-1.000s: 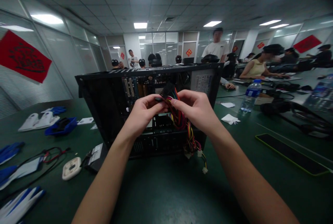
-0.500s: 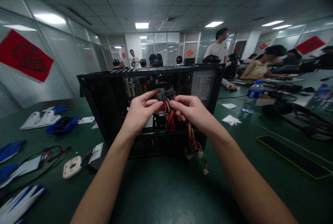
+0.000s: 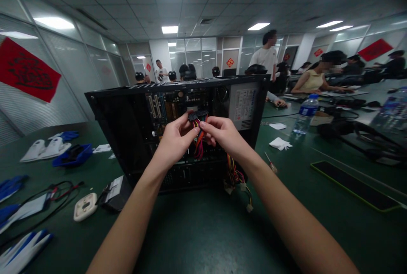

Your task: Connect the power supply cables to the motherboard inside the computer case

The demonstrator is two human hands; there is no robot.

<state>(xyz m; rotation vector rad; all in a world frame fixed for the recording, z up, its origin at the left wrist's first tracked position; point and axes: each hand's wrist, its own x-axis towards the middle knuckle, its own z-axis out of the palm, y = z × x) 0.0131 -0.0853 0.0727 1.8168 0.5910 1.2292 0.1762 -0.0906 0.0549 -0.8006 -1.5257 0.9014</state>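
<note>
A black computer case (image 3: 127,91) stands in front of me with its side open, showing the motherboard (image 3: 173,108) and a labelled power supply (image 3: 244,103). Before the board, both hands hold a wide black power connector (image 3: 197,115) with a bundle of coloured wires (image 3: 199,144) hanging below it. My left hand (image 3: 174,140) pinches the connector's left side and the wires. My right hand (image 3: 221,132) grips the wires just under it from the right. More cables with small white plugs (image 3: 243,186) dangle over the case's lower edge.
On the left lie a blue tray (image 3: 72,155), work gloves (image 3: 23,250), a white square object (image 3: 85,207) and a black box (image 3: 116,193). To the right are a screwdriver (image 3: 271,163), a water bottle (image 3: 305,115), crumpled tissue (image 3: 280,143), a headset (image 3: 359,138) and a black strip (image 3: 352,185). People sit beyond.
Both hands have brought the connector slightly left, and the left index finger, stretched out before, now curls behind it. The camera view has shifted a little; the screwdriver has come into sight.
</note>
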